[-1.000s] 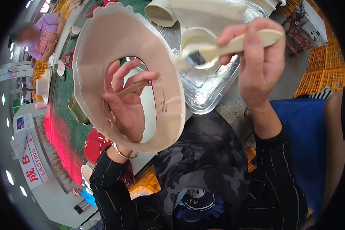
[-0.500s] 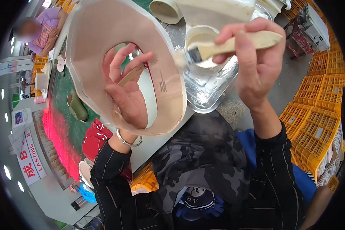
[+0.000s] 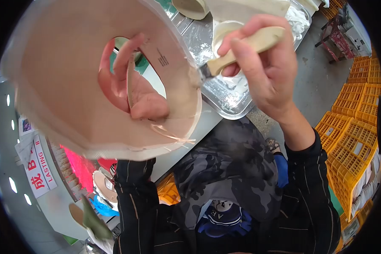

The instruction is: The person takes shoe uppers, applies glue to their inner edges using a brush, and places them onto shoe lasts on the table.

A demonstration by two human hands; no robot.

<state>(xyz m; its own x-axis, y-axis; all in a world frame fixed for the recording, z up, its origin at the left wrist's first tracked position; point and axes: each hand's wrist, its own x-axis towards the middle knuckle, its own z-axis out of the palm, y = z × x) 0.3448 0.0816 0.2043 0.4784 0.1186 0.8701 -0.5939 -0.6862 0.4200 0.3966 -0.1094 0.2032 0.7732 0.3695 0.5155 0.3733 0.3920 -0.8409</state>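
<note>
A beige shoe upper (image 3: 63,80), its inner side turned to me, fills the left of the head view. My left hand (image 3: 144,95) shows through its oval opening, with fingers and thumb closed on the edge there. My right hand (image 3: 269,70) grips a flat brush (image 3: 245,51) by its pale wooden handle. The brush's bristles meet the upper's right rim and are blurred. Just behind the right hand stands a cream cup (image 3: 224,31) on a metal tray (image 3: 230,111) smeared with white paste.
Yellow crates (image 3: 350,142) are stacked along the right. A pale cylindrical piece (image 3: 191,9) stands at the top near the tray. A red-lettered sign (image 3: 39,169) and an olive shoe piece (image 3: 95,222) are at the left.
The shoe upper has come closer and shifted left, turning in my left hand. My right hand has moved slightly left and the brush now reaches the upper's rim.
</note>
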